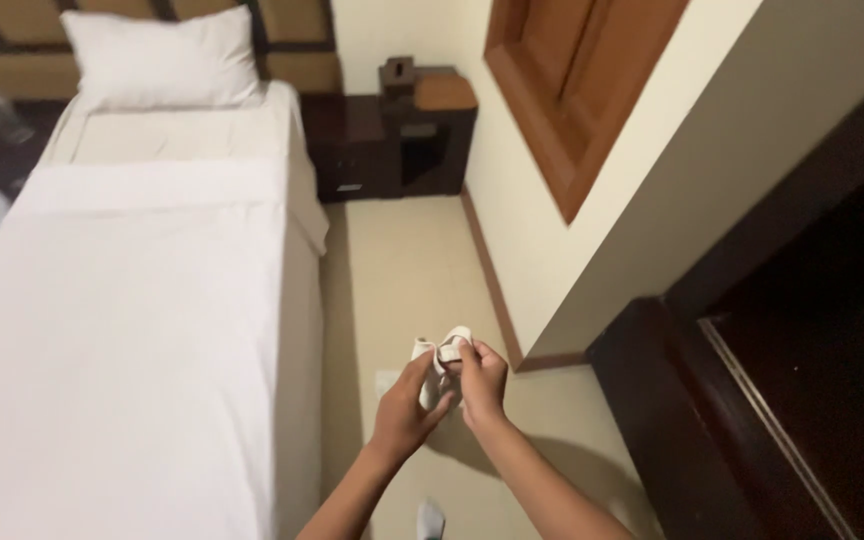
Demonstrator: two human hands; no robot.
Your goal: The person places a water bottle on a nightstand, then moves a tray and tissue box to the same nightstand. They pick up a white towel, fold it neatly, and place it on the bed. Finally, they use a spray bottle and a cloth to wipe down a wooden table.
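You hold a small white folded item (440, 362), perhaps a pair of thin slippers, up in front of you over the pale floor (402, 270) beside the bed (122, 340). Your right hand (482, 382) pinches its upper edge with curled fingers, while your left hand (404, 412) closes on it from below, so it sits between both hands, touching each. A white pillow (162, 58) lies at the bed's head, with a dark nightstand (392, 140) near it.
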